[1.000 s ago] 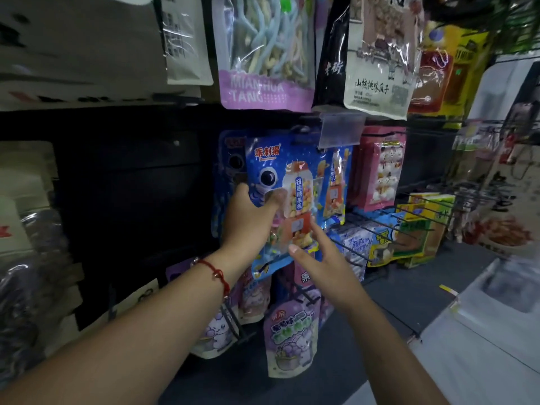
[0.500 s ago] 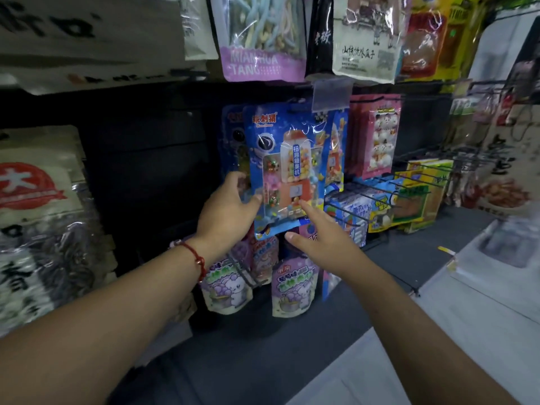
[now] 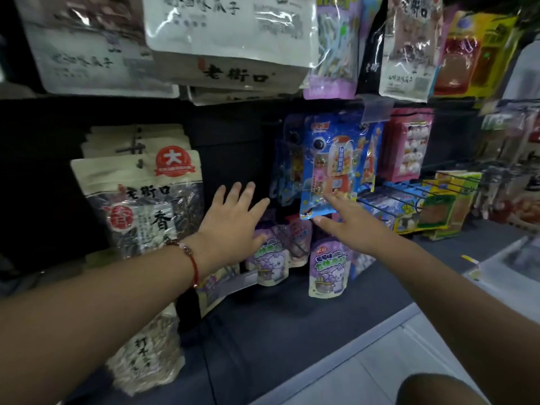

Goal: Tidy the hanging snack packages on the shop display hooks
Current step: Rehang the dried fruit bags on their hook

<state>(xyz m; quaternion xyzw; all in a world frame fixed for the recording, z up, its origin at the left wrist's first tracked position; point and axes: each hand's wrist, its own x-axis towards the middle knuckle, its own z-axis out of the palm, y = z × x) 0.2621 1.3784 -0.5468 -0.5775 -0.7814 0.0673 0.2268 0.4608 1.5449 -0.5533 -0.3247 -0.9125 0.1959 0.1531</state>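
Blue pack (image 3: pixel 333 168), centre frame, looks light, crinkly; grip its bottom edge; left hand (image 3: pixel 230 217) and right hand (image 3: pixel 347 220) spread, holding nothing.

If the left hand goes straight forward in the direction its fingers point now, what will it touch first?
Probably the dark back panel of the display: the left hand points up into the gap left of the blue toy-candy package. Depth is unclear.

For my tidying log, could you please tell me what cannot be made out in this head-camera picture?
- Hook carrying the blue toy-candy package: hidden behind the clear price-tag holder.
- Whether the right hand touches that package: its fingertips overlap the lower edge, contact unclear.
- Purple snack pouches: partly covered by the left hand.
- Sunflower seed bags at top: cut off by the frame, print blurred.
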